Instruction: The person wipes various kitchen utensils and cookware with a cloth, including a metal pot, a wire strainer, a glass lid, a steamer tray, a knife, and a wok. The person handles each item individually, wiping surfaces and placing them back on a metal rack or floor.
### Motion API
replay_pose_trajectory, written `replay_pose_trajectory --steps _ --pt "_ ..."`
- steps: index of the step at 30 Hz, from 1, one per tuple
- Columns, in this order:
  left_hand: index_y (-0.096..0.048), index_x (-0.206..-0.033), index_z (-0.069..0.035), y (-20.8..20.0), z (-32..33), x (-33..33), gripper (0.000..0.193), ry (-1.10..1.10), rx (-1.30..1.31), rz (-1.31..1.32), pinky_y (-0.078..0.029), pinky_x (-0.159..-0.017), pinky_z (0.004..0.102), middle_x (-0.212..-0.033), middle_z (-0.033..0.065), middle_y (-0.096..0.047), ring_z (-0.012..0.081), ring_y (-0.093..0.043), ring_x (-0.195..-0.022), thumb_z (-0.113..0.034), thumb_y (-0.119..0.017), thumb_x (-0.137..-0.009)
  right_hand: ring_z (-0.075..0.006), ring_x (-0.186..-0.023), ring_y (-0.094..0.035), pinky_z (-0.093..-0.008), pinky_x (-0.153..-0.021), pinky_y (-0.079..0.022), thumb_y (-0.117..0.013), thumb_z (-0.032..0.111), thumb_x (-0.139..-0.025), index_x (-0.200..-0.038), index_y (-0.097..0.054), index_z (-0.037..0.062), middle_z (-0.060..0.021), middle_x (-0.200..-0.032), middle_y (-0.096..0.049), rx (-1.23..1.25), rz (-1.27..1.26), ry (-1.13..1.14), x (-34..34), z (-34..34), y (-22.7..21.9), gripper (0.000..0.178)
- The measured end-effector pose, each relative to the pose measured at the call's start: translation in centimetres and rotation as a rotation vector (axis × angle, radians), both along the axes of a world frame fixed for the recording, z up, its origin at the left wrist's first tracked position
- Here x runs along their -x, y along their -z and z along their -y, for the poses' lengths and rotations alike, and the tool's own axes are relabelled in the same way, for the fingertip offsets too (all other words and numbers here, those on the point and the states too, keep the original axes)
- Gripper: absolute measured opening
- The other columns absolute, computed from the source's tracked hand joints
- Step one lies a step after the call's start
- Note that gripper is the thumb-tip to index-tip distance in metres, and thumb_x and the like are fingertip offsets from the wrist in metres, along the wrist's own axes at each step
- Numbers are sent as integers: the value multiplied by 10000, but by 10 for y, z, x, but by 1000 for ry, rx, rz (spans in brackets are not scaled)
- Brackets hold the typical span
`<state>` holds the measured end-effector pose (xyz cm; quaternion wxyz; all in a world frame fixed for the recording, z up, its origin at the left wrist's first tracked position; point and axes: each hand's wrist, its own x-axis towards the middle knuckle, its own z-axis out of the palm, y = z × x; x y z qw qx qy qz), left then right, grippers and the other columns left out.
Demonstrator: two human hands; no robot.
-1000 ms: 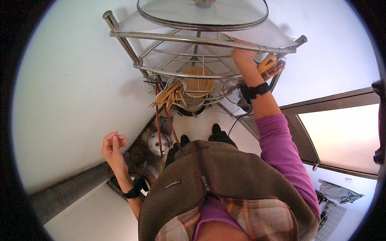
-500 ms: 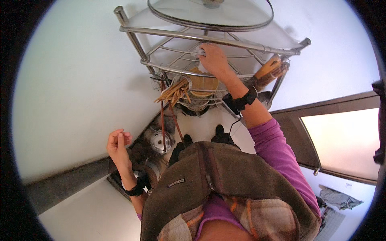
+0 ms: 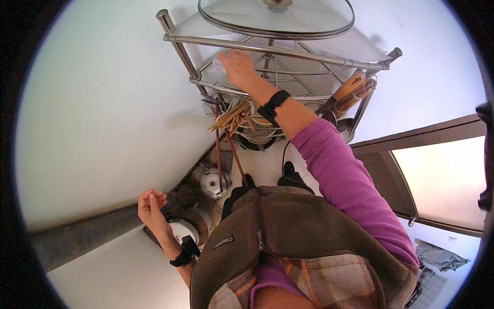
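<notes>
My right hand reaches into the metal corner rack, below its top shelf. Its fingers are closed around a crumpled white cloth, held near the left post against the wire shelf. The fingers cover most of the cloth, so its full shape is hidden. Away from the rack, low on the left, my left hand is raised by the wall. Its fingers curl in toward the thumb, and nothing shows in them.
A large glass lid rests on the rack's top. Wooden chopsticks stick out of a holder at its front left. Wooden-handled utensils hang at the right. A shiny metal pot stands on the floor by the wall.
My right hand has slid left along the shelf with the cloth, from the middle to near the left post. My left hand has dropped slightly, still curled.
</notes>
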<state>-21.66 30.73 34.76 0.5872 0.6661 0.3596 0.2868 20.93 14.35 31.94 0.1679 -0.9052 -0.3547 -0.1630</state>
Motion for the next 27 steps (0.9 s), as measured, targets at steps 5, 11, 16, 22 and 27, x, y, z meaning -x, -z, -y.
replay_pose_trajectory --steps 5,11,16,22,27 --pt "-639 -1061 -40 4 0 0 169 31 0 -25 -511 -670 266 -880 64 -675 140 -644 -777 -170 -562 -988 -378 -1003 -607 -470 -828 -510 -615 109 -799 -1105 -591 133 -164 -1023 -623 61 -37 39 2 62 -1 308" --pt "-643 -1048 -33 1 11 -22 146 89 23 23 -512 -663 254 -852 53 -673 128 -639 -729 -133 -555 -989 -398 -992 -609 -484 -839 -507 -635 140 -799 -1189 -603 149 -141 -1014 -639 -20 -27 176 -7 137 -14 391" --pt "-639 -1037 -35 2 23 -38 135 155 25 19 -510 -656 247 -842 50 -670 124 -638 -736 -128 -552 -991 -414 -951 -616 -487 -830 -510 -620 134 -805 -1147 -635 125 -203 -1002 -633 20 -89 170 26 155 -24 342" --pt "-639 -1037 -51 1 26 -45 129 191 24 18 -505 -660 246 -853 43 -678 122 -638 -743 -139 -558 -989 -398 -942 -606 -480 -843 -497 -613 168 -838 -1098 -629 95 -214 -957 -622 210 -241 76 55 125 -21 271" --pt "-639 -1047 -72 4 27 -42 131 206 18 38 -516 -684 255 -868 42 -679 125 -644 -764 -164 -572 -982 -370 -951 -607 -470 -828 -497 -618 181 -863 -1100 -627 98 -196 -968 -613 -46 -324 -83 71 72 -43 251"
